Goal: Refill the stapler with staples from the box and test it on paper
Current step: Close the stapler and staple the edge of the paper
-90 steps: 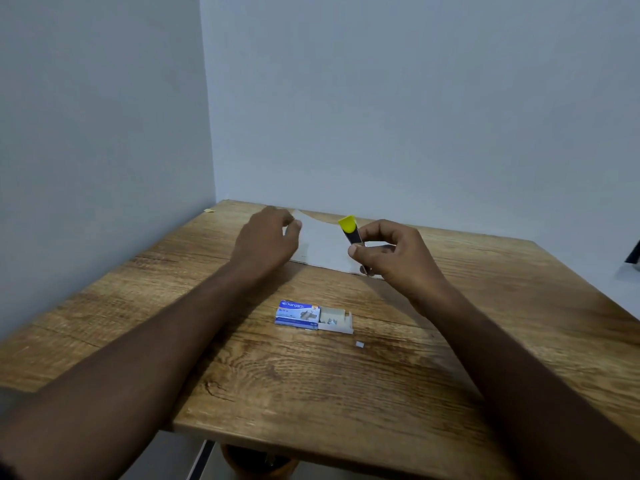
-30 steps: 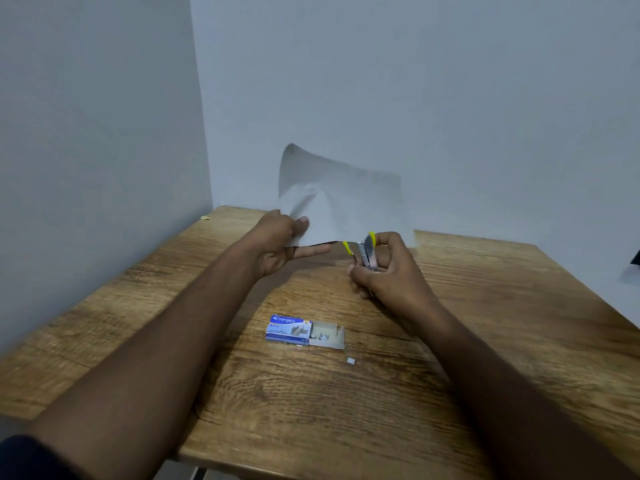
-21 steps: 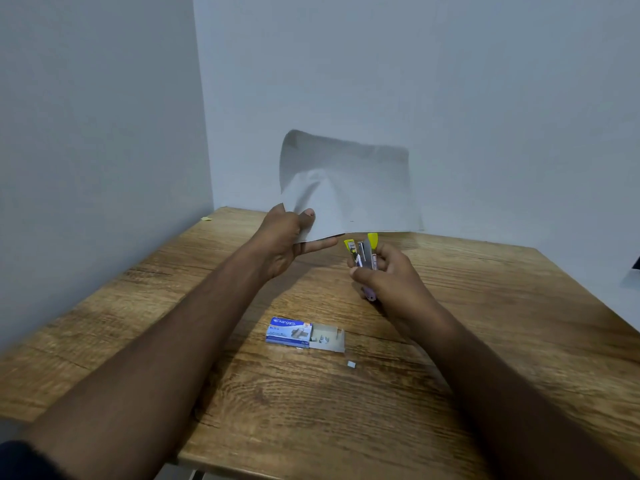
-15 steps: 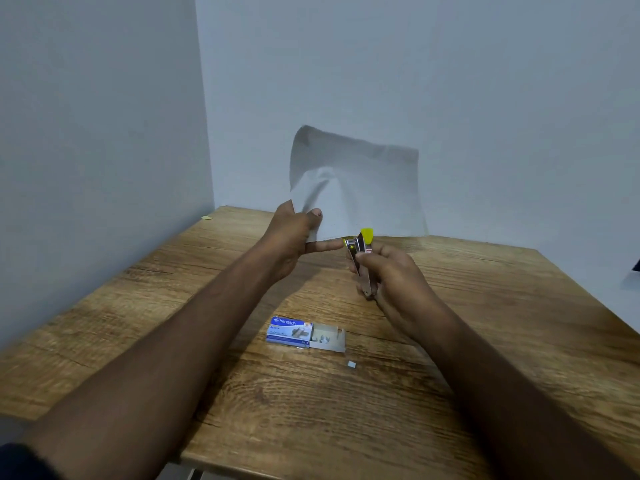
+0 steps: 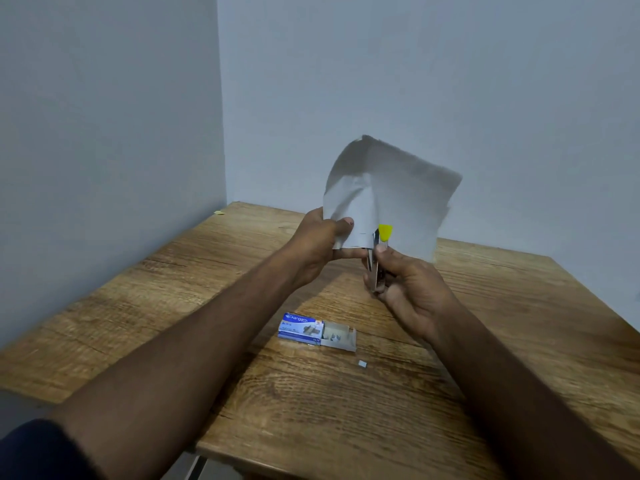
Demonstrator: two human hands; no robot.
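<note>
My left hand (image 5: 317, 242) pinches the lower left corner of a white sheet of paper (image 5: 398, 195), held upright above the table. My right hand (image 5: 412, 289) grips a small metal stapler (image 5: 376, 258) with a yellow tip, its jaws around the paper's bottom edge. A blue staple box (image 5: 302, 326) lies on the table below my hands, its grey inner tray (image 5: 341, 337) slid out to the right with a few staple pieces in it. A small loose strip of staples (image 5: 362, 364) lies just right of the tray.
The wooden table (image 5: 346, 410) stands in a corner between two pale walls. Its near edge runs under my forearms and its right edge slopes away at the far right. A tiny yellow scrap (image 5: 219, 212) lies at the far left corner.
The paper came up off the table in my left hand and shifted right. My right hand brought the stapler up until its jaws closed over the sheet's bottom edge.
</note>
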